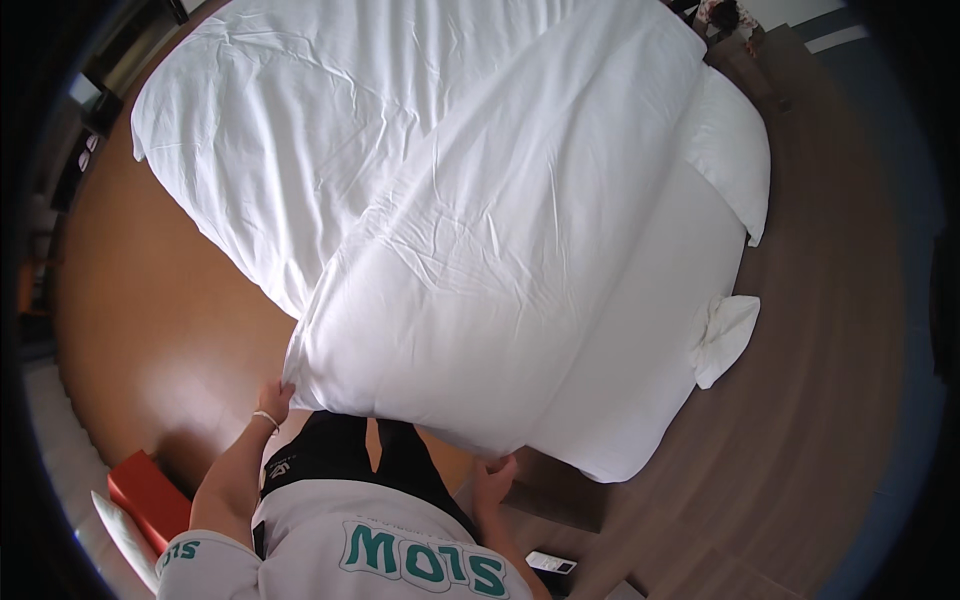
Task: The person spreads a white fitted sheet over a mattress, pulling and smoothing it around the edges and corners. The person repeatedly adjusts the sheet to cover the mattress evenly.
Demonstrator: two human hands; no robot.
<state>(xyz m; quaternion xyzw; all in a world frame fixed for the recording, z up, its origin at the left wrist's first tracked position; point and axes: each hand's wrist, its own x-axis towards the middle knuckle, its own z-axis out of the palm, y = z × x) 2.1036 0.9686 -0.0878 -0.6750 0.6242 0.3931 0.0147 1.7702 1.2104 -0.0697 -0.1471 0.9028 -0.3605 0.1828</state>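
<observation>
A rumpled white duvet point(465, 225) covers most of the bed in front of me. My left hand point(276, 399) grips a corner of its near side, which is lifted off the rest and folded across. At the duvet's near edge, by the bed's side, my right hand point(496, 480) has its fingers curled at the fabric. To the right of the duvet shows a smooth white sheet point(645, 330). A white pillow point(727, 150) lies at the far right, and a small crumpled white cloth point(726, 339) is at the bed's right edge.
A person point(726, 16) is beyond the bed's far right corner. Brown floor point(172, 300) runs along the left. A red seat or cushion point(146, 499) stands at lower left beside a white cushion point(124, 544). A remote-like white device point(551, 562) lies at lower right. Wood panelling point(810, 315) borders the right side.
</observation>
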